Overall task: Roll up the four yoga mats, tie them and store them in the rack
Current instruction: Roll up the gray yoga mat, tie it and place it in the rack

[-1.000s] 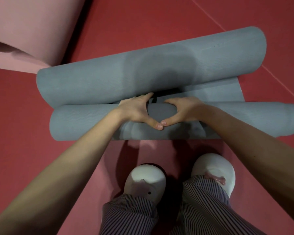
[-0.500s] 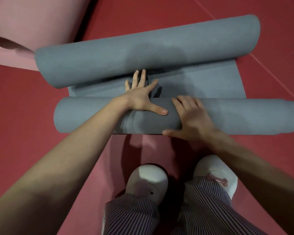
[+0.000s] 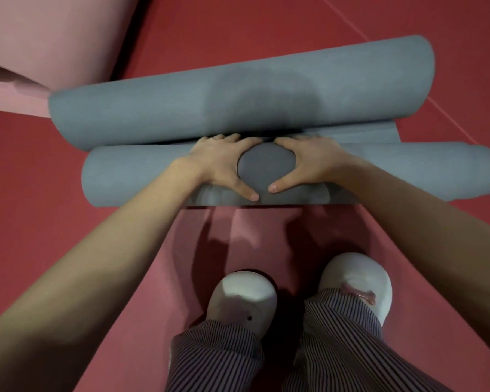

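The red floor (image 3: 266, 29) fills the view under me. Across it at twelve o'clock lies the far grey roll (image 3: 238, 97) of the yoga mat, and just this side of it, almost touching, the near grey roll (image 3: 142, 174), with a thin strip of flat mat (image 3: 365, 134) between them toward two o'clock. A pink mat (image 3: 48, 46) sits at ten o'clock, its edge beside the far roll's left end. My white slippers (image 3: 245, 298) stand at six o'clock. My left hand (image 3: 218, 165) and right hand (image 3: 311, 162) lie spread flat on the near roll's middle, palms pressing down, fingers over its far side, thumbs angled toward each other, clasping nothing.
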`<move>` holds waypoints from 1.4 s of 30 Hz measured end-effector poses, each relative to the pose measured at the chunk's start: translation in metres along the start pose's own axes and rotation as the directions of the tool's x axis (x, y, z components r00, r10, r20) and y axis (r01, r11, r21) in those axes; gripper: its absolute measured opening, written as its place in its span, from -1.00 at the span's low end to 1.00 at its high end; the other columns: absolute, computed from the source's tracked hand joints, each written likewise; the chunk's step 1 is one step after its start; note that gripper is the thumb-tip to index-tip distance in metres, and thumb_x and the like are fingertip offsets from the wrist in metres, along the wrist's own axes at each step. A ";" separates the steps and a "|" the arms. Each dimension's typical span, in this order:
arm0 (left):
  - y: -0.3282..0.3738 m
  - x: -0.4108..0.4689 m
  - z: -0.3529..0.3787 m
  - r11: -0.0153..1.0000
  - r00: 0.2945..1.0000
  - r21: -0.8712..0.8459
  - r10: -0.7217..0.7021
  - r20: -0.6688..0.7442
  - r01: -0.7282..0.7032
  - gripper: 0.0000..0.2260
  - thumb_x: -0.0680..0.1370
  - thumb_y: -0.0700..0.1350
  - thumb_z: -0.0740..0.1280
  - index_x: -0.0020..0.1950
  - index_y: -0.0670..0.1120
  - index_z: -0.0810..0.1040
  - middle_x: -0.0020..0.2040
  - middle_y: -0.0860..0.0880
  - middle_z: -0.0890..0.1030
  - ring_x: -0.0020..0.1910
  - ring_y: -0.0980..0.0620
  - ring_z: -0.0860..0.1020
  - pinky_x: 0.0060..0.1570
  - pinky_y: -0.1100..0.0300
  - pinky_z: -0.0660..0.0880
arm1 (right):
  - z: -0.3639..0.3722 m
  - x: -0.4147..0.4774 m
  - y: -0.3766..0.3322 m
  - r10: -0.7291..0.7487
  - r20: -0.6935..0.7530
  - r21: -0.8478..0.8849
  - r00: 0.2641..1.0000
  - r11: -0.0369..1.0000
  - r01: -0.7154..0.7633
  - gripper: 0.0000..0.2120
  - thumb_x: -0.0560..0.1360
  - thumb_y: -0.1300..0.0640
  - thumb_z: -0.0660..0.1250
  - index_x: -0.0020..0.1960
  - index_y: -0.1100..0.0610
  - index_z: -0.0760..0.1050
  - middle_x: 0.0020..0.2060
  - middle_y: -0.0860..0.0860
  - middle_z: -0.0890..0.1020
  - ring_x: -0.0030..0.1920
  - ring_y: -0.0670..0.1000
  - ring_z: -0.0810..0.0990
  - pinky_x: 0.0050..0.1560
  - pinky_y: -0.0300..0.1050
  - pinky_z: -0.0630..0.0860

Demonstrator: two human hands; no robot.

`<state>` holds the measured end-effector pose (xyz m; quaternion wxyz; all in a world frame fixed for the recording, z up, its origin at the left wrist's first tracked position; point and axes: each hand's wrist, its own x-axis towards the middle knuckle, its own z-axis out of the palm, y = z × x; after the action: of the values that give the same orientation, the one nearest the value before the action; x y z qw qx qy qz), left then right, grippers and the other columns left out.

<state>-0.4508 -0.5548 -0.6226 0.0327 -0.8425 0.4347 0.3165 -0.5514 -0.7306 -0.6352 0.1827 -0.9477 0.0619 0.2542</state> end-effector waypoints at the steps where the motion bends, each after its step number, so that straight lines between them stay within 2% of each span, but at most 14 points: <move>1: 0.000 0.002 -0.004 1.000 1.000 -0.025 -0.014 0.023 0.015 0.04 0.08 0.50 0.39 0.48 0.25 0.11 0.31 0.05 0.46 0.28 -0.07 0.45 0.25 0.01 0.40 | -0.004 0.001 0.000 0.007 0.026 0.017 1.000 1.000 -0.007 -0.08 0.14 -0.48 0.37 0.38 -0.10 0.28 0.25 -0.02 0.51 0.24 0.06 0.47 0.19 -0.06 0.38; 6: 0.004 0.001 -0.007 1.000 1.000 0.019 -0.006 -0.010 0.006 -0.07 0.08 0.51 0.39 0.39 0.22 0.28 0.11 0.06 0.61 0.09 -0.05 0.56 0.10 0.08 0.48 | -0.010 0.001 0.001 -0.015 0.060 0.006 0.998 1.000 0.015 -0.13 0.13 -0.48 0.38 0.35 -0.15 0.32 0.21 -0.09 0.55 0.20 0.04 0.52 0.16 -0.10 0.41; 10: 0.011 -0.008 0.007 0.990 0.991 -0.138 0.027 0.132 -0.008 -0.25 0.16 0.44 0.44 0.28 0.17 0.44 0.07 0.11 0.62 0.06 0.01 0.56 0.09 0.15 0.44 | -0.007 -0.005 0.004 -0.054 0.313 0.159 0.948 0.987 0.004 -0.35 0.17 -0.36 0.46 0.19 -0.15 0.44 0.07 -0.16 0.57 0.10 -0.05 0.55 0.10 -0.17 0.44; 12: 0.013 -0.015 0.021 0.976 0.977 -0.216 0.045 0.210 0.001 -0.28 0.18 0.42 0.44 0.26 0.18 0.44 0.09 0.15 0.60 0.07 0.05 0.55 0.09 0.20 0.41 | 0.001 -0.008 0.002 -0.062 0.414 0.168 0.908 0.986 -0.010 -0.31 0.15 -0.36 0.46 0.22 -0.16 0.43 0.09 -0.16 0.56 0.09 -0.06 0.55 0.15 -0.14 0.46; 14: 0.013 -0.019 0.031 0.964 0.971 -0.265 0.059 0.234 0.006 -0.29 0.18 0.43 0.44 0.25 0.20 0.44 0.08 0.18 0.59 0.06 0.09 0.54 0.10 0.20 0.41 | 0.009 -0.010 0.001 -0.050 0.440 0.175 0.896 0.984 -0.031 -0.26 0.08 -0.39 0.44 0.21 -0.20 0.41 0.11 -0.17 0.56 0.07 -0.08 0.55 0.16 -0.12 0.47; 17: 0.010 -0.017 0.032 0.947 0.967 -0.320 0.056 0.249 0.028 -0.29 0.17 0.41 0.46 0.25 0.21 0.44 0.07 0.19 0.58 0.04 0.10 0.53 0.13 0.17 0.44 | 0.010 -0.014 0.001 -0.037 0.405 0.198 0.913 0.979 -0.048 -0.23 0.12 -0.38 0.45 0.27 -0.17 0.39 0.17 -0.15 0.54 0.10 -0.08 0.53 0.16 -0.15 0.43; 21: 0.007 -0.012 0.030 0.895 0.948 -0.442 0.085 0.307 0.063 -0.33 0.23 0.25 0.54 0.29 0.14 0.44 0.09 0.16 0.57 0.06 0.12 0.54 0.13 0.21 0.44 | 0.010 -0.026 -0.001 -0.023 0.211 0.063 0.977 0.998 0.010 -0.06 0.23 -0.38 0.39 0.49 -0.07 0.16 0.42 -0.07 0.30 0.40 0.01 0.29 0.37 -0.09 0.18; 23: 0.005 -0.008 0.026 0.864 0.931 -0.495 0.097 0.352 0.097 -0.38 0.24 0.18 0.55 0.24 0.11 0.46 0.07 0.15 0.60 0.07 0.12 0.57 0.11 0.22 0.47 | 0.012 -0.036 -0.005 -0.043 0.111 0.064 0.993 0.997 0.036 -0.11 0.29 -0.36 0.35 0.49 -0.03 0.16 0.43 -0.05 0.30 0.41 0.02 0.26 0.38 -0.04 0.13; 25: 0.004 -0.005 0.023 0.858 0.923 -0.503 0.100 0.372 0.109 -0.32 0.16 0.25 0.53 0.21 0.10 0.47 0.08 0.15 0.59 0.10 0.10 0.57 0.12 0.21 0.48 | 0.014 -0.045 -0.012 -0.050 0.120 0.020 0.991 0.999 0.048 -0.10 0.29 -0.37 0.35 0.50 -0.01 0.15 0.44 -0.04 0.30 0.41 0.03 0.27 0.38 -0.02 0.13; 29: 0.001 -0.004 0.027 0.918 0.964 -0.397 0.102 0.247 0.005 -0.04 0.07 0.47 0.42 0.40 0.09 0.38 0.29 0.10 0.39 0.26 0.10 0.38 0.27 0.21 0.31 | 0.022 -0.049 -0.022 -0.035 0.097 -0.139 0.995 0.989 0.048 0.09 0.13 -0.45 0.38 0.49 -0.01 0.10 0.40 -0.05 0.33 0.35 0.07 0.32 0.33 0.00 0.18; 32: -0.004 -0.006 0.027 0.921 0.982 -0.389 0.049 0.184 0.027 0.01 0.09 0.47 0.37 0.48 0.13 0.27 0.51 0.04 0.21 0.47 0.04 0.19 0.43 0.15 0.14 | 0.020 -0.042 -0.019 -0.049 0.057 -0.091 0.997 0.994 0.054 0.05 0.12 -0.47 0.38 0.47 -0.02 0.18 0.36 -0.06 0.40 0.31 0.05 0.38 0.29 -0.05 0.21; 35: -0.007 -0.011 0.027 0.950 0.998 -0.308 -0.049 0.041 0.059 0.04 0.05 0.56 0.18 0.48 0.14 0.28 0.57 0.03 0.08 0.53 0.05 0.04 0.50 0.00 -0.01 | 0.010 -0.028 -0.016 -0.042 0.137 -0.012 0.990 0.999 0.044 0.01 0.16 -0.45 0.39 0.47 -0.02 0.20 0.38 -0.05 0.40 0.34 0.03 0.38 0.30 -0.11 0.24; 39: -0.005 -0.021 0.025 0.962 0.986 -0.272 -0.032 -0.163 -0.014 -0.05 0.19 0.54 0.05 0.42 0.01 0.41 0.47 -0.05 0.33 0.46 0.01 0.26 0.42 0.05 0.18 | -0.008 -0.008 -0.011 -0.049 0.242 0.137 0.969 0.990 0.016 -0.05 0.20 -0.38 0.42 0.45 0.00 0.25 0.35 -0.04 0.42 0.31 0.00 0.42 0.23 -0.19 0.30; 42: 0.003 -0.030 0.030 0.996 0.995 -0.086 0.019 -0.100 -0.028 0.03 0.17 0.56 0.21 0.50 0.01 0.25 0.46 0.01 0.35 0.43 -0.03 0.30 0.39 0.04 0.22 | -0.011 0.000 -0.010 -0.036 0.261 0.169 0.965 0.986 -0.009 -0.05 0.12 -0.45 0.38 0.40 -0.04 0.32 0.29 -0.07 0.49 0.23 -0.01 0.49 0.28 -0.11 0.39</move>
<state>-0.4811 -0.5253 -0.6294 -0.0293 -0.8526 0.4314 0.2933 -0.5444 -0.7256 -0.6229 0.2704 -0.8871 0.0518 0.3704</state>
